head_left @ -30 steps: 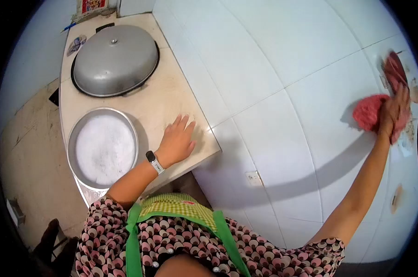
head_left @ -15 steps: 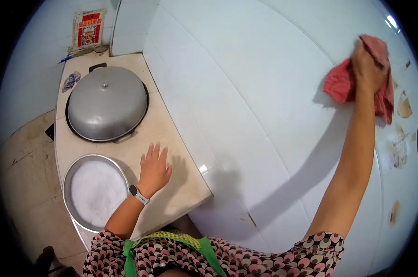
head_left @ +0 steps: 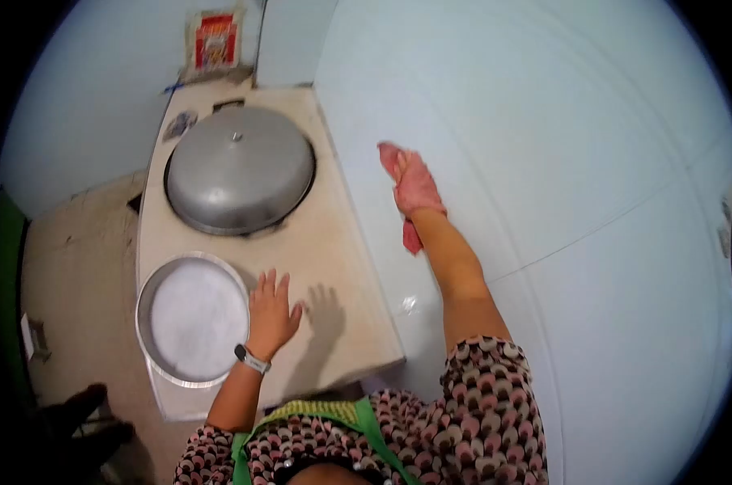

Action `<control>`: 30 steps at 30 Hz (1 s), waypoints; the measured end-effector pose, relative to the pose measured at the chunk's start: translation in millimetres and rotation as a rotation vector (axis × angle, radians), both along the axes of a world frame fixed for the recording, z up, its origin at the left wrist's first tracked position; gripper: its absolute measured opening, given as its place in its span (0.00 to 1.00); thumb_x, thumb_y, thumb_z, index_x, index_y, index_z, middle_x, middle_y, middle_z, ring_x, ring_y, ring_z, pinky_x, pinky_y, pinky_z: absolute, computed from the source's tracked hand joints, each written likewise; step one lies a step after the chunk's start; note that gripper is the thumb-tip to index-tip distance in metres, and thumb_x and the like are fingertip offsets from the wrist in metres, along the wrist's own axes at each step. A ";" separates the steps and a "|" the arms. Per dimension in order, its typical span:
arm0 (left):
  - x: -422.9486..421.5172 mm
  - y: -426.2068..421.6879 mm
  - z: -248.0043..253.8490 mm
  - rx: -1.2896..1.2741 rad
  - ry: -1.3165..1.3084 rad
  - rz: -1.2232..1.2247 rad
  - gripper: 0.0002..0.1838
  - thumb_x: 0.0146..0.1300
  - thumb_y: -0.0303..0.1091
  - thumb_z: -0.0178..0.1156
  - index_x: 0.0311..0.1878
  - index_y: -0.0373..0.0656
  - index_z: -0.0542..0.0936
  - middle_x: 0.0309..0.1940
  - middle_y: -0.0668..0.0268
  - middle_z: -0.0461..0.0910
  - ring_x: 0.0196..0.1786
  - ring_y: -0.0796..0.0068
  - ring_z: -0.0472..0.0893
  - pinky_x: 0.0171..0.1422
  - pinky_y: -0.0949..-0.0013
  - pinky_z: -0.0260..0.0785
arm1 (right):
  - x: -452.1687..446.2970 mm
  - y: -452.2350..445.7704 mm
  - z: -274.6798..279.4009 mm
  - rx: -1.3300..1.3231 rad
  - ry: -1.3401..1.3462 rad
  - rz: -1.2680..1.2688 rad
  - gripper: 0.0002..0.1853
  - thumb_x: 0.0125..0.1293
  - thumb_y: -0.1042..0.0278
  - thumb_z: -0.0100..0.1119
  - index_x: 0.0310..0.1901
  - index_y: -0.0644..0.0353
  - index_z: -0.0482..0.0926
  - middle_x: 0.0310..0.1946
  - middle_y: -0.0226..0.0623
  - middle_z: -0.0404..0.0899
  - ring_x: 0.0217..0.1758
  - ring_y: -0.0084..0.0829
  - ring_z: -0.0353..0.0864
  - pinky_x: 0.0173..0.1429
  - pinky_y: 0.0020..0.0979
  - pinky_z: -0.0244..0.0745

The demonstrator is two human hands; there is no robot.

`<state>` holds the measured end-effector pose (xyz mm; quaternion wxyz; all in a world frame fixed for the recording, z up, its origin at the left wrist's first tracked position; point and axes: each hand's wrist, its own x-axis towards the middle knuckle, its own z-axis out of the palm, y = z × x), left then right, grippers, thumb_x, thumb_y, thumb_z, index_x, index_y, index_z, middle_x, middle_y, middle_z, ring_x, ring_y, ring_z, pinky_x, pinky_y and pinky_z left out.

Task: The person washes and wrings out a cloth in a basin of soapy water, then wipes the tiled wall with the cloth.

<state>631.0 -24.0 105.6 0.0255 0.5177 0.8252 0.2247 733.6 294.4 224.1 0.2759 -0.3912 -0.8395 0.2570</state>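
Note:
My right hand (head_left: 401, 166) presses a red cloth (head_left: 419, 187) to the white tiled wall, right of the counter. Folds of the cloth cover most of the hand, and one end hangs below the wrist. Over the beige counter (head_left: 334, 267), my left hand (head_left: 272, 314) is open with its fingers spread and holds nothing. Its shadow falls apart from it on the counter. Just left of that hand stands a round metal pan (head_left: 146, 311) with whitish, cloudy contents.
A large domed metal lid (head_left: 241, 170) covers a wok set into the counter. Behind it lies a crumpled patterned rag (head_left: 181, 124). A red poster (head_left: 217, 40) is stuck to the back wall. Dark shapes (head_left: 79, 424) stand on the floor at lower left.
My right hand has swept the red cloth leftward along the wall, from far right to beside the counter. The view has turned to the right. My left hand stays over the counter near the pan.

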 end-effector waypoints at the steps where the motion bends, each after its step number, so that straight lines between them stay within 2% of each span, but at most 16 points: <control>1: -0.9 -6.7 -4.2 0.036 0.035 0.034 0.31 0.55 0.40 0.61 0.60 0.37 0.65 0.62 0.46 0.60 0.66 0.44 0.59 0.62 0.44 0.57 | 11.6 -5.1 -43.6 -0.103 -0.090 -0.023 0.14 0.66 0.63 0.42 0.49 0.61 0.66 0.51 0.50 0.71 0.54 0.50 0.69 0.57 0.38 0.66; 4: 0.6 -18.7 3.7 0.009 0.024 0.139 0.31 0.54 0.39 0.61 0.60 0.37 0.65 0.62 0.45 0.61 0.66 0.43 0.59 0.61 0.45 0.58 | 61.3 -42.6 -124.0 -0.367 -0.373 0.048 0.15 0.65 0.68 0.44 0.53 0.59 0.66 0.52 0.51 0.71 0.55 0.48 0.69 0.58 0.38 0.65; 6: 0.2 -23.6 -0.9 -0.038 0.017 0.159 0.31 0.54 0.38 0.61 0.60 0.37 0.65 0.62 0.45 0.61 0.66 0.42 0.59 0.62 0.45 0.57 | 88.3 -92.5 -102.7 -0.775 -0.362 -0.158 0.19 0.62 0.71 0.46 0.56 0.55 0.65 0.52 0.52 0.71 0.56 0.47 0.70 0.58 0.37 0.66; 8: 4.8 -24.4 7.2 -0.091 -0.001 0.148 0.30 0.55 0.36 0.60 0.60 0.37 0.65 0.62 0.46 0.60 0.66 0.43 0.58 0.63 0.47 0.56 | 157.4 -93.3 -194.9 -0.750 0.092 -0.029 0.21 0.63 0.47 0.49 0.42 0.59 0.78 0.42 0.44 0.78 0.48 0.37 0.77 0.53 0.30 0.69; 9: 6.2 -19.9 13.8 -0.103 -0.026 0.146 0.30 0.55 0.36 0.60 0.60 0.37 0.65 0.62 0.46 0.60 0.66 0.43 0.58 0.63 0.47 0.56 | 175.5 -93.7 -196.9 -0.759 0.068 -0.040 0.21 0.63 0.47 0.49 0.42 0.59 0.78 0.42 0.44 0.78 0.48 0.37 0.77 0.53 0.30 0.69; 15: 17.2 5.3 36.1 -0.012 -0.089 -0.014 0.29 0.56 0.37 0.59 0.60 0.36 0.66 0.63 0.47 0.60 0.67 0.45 0.58 0.64 0.48 0.56 | 236.4 -91.3 -179.2 -0.407 -0.867 0.097 0.21 0.62 0.47 0.50 0.37 0.57 0.81 0.41 0.46 0.79 0.48 0.42 0.77 0.52 0.31 0.71; 17: 18.7 5.8 42.4 0.018 -0.108 -0.066 0.29 0.56 0.37 0.59 0.60 0.36 0.66 0.63 0.47 0.60 0.67 0.46 0.58 0.64 0.48 0.56 | 190.3 -104.1 -66.7 -0.501 -1.131 0.011 0.16 0.62 0.53 0.50 0.36 0.57 0.80 0.41 0.48 0.78 0.47 0.45 0.76 0.49 0.35 0.73; 19: 17.9 9.6 44.5 0.084 -0.113 -0.145 0.30 0.55 0.37 0.59 0.60 0.36 0.66 0.63 0.47 0.59 0.67 0.46 0.57 0.64 0.48 0.56 | 189.0 -97.3 -14.6 -0.033 -1.088 0.139 0.14 0.62 0.56 0.50 0.36 0.59 0.78 0.38 0.48 0.78 0.45 0.48 0.76 0.47 0.38 0.72; 20: 18.6 6.8 48.4 0.042 -0.113 -0.161 0.30 0.55 0.37 0.60 0.60 0.35 0.66 0.63 0.47 0.59 0.67 0.46 0.57 0.64 0.47 0.56 | 222.5 -57.7 -45.8 0.182 -0.608 0.005 0.13 0.62 0.58 0.49 0.36 0.59 0.76 0.33 0.46 0.76 0.42 0.48 0.75 0.47 0.38 0.71; 22: 21.4 4.7 55.7 0.036 -0.107 -0.203 0.30 0.55 0.37 0.60 0.60 0.35 0.66 0.63 0.47 0.59 0.68 0.46 0.56 0.63 0.47 0.57 | 196.8 -61.5 47.3 0.258 -0.537 -0.101 0.13 0.64 0.58 0.45 0.36 0.59 0.74 0.35 0.45 0.76 0.42 0.48 0.74 0.48 0.38 0.70; 23: 22.4 3.3 62.9 0.010 -0.131 -0.221 0.30 0.55 0.36 0.60 0.60 0.35 0.66 0.64 0.46 0.58 0.67 0.44 0.56 0.65 0.48 0.55 | 210.2 -38.9 75.9 0.646 -0.633 0.038 0.13 0.63 0.60 0.47 0.35 0.61 0.76 0.40 0.40 0.75 0.44 0.44 0.73 0.49 0.35 0.70; 24: 21.7 2.4 58.8 -0.005 -0.148 -0.233 0.30 0.54 0.36 0.61 0.60 0.35 0.66 0.64 0.45 0.58 0.67 0.43 0.56 0.67 0.48 0.53 | 191.6 -60.8 129.0 0.342 -0.303 -0.227 0.16 0.63 0.57 0.47 0.40 0.61 0.75 0.42 0.42 0.77 0.45 0.45 0.74 0.48 0.35 0.70; 25: 21.7 5.7 59.6 0.030 -0.143 -0.241 0.30 0.54 0.36 0.61 0.60 0.35 0.66 0.64 0.45 0.58 0.67 0.43 0.56 0.67 0.48 0.53 | 188.5 -70.9 176.6 0.399 -0.120 -0.199 0.16 0.62 0.55 0.50 0.41 0.60 0.75 0.41 0.40 0.77 0.45 0.44 0.74 0.48 0.34 0.70; 26: 22.6 8.5 65.0 0.035 -0.133 -0.259 0.30 0.54 0.36 0.61 0.60 0.35 0.66 0.64 0.45 0.58 0.67 0.43 0.56 0.67 0.48 0.53 | 208.0 -51.9 219.6 0.649 -0.237 -0.163 0.10 0.60 0.63 0.52 0.39 0.59 0.75 0.39 0.38 0.77 0.44 0.43 0.74 0.48 0.36 0.71; 27: 23.2 13.1 64.7 0.048 -0.120 -0.273 0.31 0.53 0.36 0.61 0.60 0.35 0.66 0.64 0.45 0.58 0.67 0.43 0.56 0.66 0.48 0.53 | 220.2 -49.7 270.3 1.337 -0.505 0.001 0.07 0.56 0.72 0.53 0.38 0.56 0.76 0.39 0.37 0.77 0.45 0.41 0.74 0.48 0.37 0.71; 30: 21.0 20.2 53.1 0.092 -0.123 -0.301 0.31 0.52 0.36 0.62 0.59 0.35 0.67 0.63 0.45 0.58 0.68 0.44 0.55 0.65 0.46 0.54 | 255.4 -81.0 384.4 1.710 -0.518 -0.384 0.16 0.50 0.81 0.52 0.40 0.53 0.80 0.45 0.41 0.77 0.50 0.45 0.73 0.55 0.39 0.68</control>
